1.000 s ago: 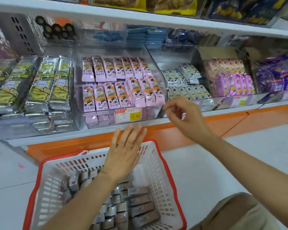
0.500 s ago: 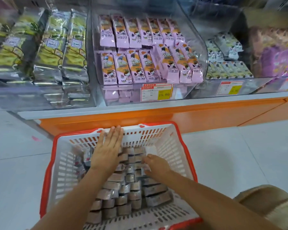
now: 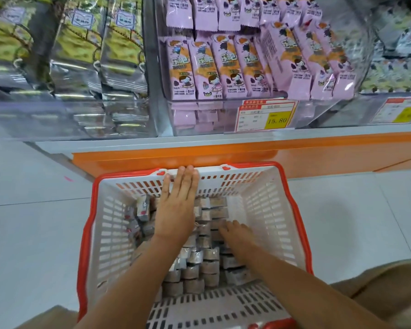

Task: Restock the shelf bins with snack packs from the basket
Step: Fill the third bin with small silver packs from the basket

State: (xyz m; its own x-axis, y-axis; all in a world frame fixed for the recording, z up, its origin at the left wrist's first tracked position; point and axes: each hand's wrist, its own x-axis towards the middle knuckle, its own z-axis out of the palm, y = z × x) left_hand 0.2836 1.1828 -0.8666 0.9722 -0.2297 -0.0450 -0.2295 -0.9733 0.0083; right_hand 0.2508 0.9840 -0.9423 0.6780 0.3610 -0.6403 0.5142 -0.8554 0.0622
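Reaching flat into the red-rimmed white plastic basket (image 3: 268,203), the left hand (image 3: 178,210) shows straight fingers. The right hand (image 3: 237,238) meets small silvery snack packs (image 3: 195,264); I can't tell its grip.

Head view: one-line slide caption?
Left hand flat over snack packs in the basket, right hand among them, below the pink-pack bin.

White basket (image 3: 266,205) with the red rim sits on the floor (image 3: 33,233) right in front of the orange shelf base (image 3: 176,155), with silvery snack packs (image 3: 199,264) stacked inside. Left grip (image 3: 176,210) is flat, fingers straight, tips at the far rim. Right grip (image 3: 237,236) is down on the packs, can't tell if it's got one. Purple packs (image 3: 226,67) fill the clear bin (image 3: 323,112) above, yellow price tag (image 3: 266,116) on the front.
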